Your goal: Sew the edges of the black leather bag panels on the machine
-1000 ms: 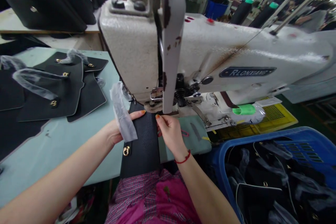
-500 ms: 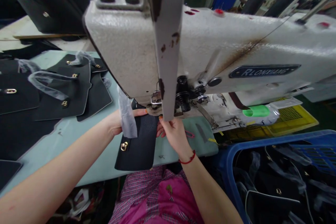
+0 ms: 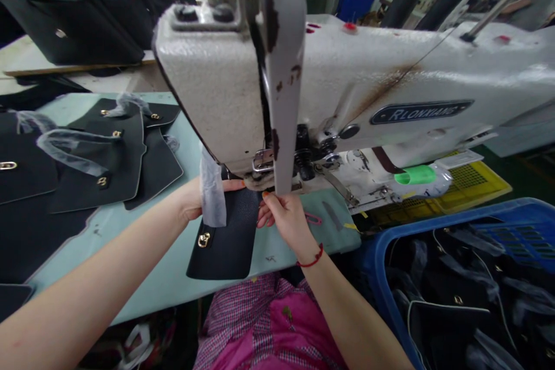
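Bag panel (image 3: 228, 253) now angles left, likely realigned at sewing machine (image 3: 208, 81)
Right hand (image 3: 286, 217) pinches edge; left hand (image 3: 191, 199) touches, grip unclear

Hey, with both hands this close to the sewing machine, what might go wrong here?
A fingertip of the left hand sits right by the presser foot and might get pinched.
The pale wrapped strip hangs beside that finger and could snag.
The black panel reaches near the table's front edge, so a bump might skew it.
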Demonstrator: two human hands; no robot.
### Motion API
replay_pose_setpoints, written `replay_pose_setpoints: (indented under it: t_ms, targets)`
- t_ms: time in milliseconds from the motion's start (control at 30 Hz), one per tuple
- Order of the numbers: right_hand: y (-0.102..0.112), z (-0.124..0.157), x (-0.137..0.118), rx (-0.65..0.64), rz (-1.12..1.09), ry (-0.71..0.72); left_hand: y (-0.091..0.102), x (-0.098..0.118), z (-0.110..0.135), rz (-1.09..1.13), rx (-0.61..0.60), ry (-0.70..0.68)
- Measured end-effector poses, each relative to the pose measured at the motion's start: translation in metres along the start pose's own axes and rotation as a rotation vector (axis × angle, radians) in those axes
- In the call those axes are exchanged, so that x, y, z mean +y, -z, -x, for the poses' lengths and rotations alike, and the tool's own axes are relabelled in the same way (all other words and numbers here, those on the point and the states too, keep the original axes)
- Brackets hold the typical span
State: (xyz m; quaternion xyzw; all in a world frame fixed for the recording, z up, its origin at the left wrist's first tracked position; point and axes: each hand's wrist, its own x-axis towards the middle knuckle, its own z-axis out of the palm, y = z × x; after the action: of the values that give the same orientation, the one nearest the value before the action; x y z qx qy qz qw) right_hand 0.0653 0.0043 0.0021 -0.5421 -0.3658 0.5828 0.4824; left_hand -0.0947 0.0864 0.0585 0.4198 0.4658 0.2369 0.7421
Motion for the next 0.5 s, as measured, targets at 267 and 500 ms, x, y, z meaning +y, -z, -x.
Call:
replay_pose_setpoints:
  t_ms: [267, 500]
  targets:
    - [-0.002, 0.002, -0.002, 0.012, -0.014, 0.015, 0.013, -0.011, -0.01, -0.036, -0.015, -0.026]
    - [-0.008, 0.0, -0.002, 0.047, -0.054, 0.011, 0.019, -0.01, -0.021, -0.01, -0.011, -0.069]
